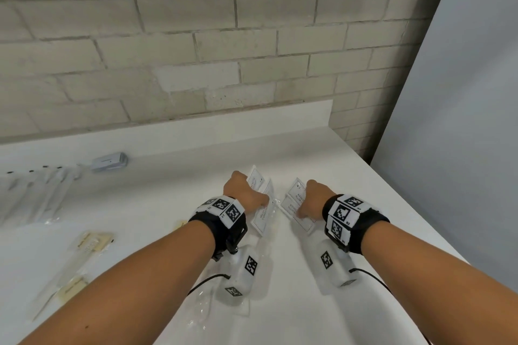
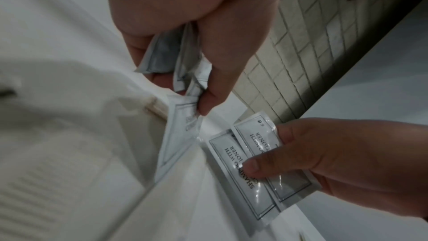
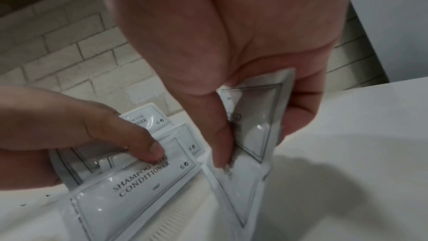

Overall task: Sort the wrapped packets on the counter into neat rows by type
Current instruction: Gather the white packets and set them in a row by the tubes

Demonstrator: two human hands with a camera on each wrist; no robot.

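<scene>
While head view hides fingers, wrist views show both hands (image 1: 246, 194) (image 1: 315, 199) pinching shampoo sachets (image 3: 148, 186) (image 2: 245, 168).

The sachets (image 3: 129, 206) are glossy white with a thin grey border line and dark lettering; those in the right hand (image 2: 266, 168) look the same. The counter (image 1: 322, 148) is plain white. The wall (image 1: 168, 45) is pale beige brick with darker grout lines. Both wrist bands (image 1: 221, 221) are black, carrying white tags (image 1: 227, 209) printed with black square codes. To the left lie cream packets (image 1: 94, 242) and clear wrappers (image 1: 53, 190) with black tips, perhaps; the view there is blurred. A grey box (image 1: 109, 162) sits by the wall. The panel (image 1: 462, 92) at right is light grey.
</scene>
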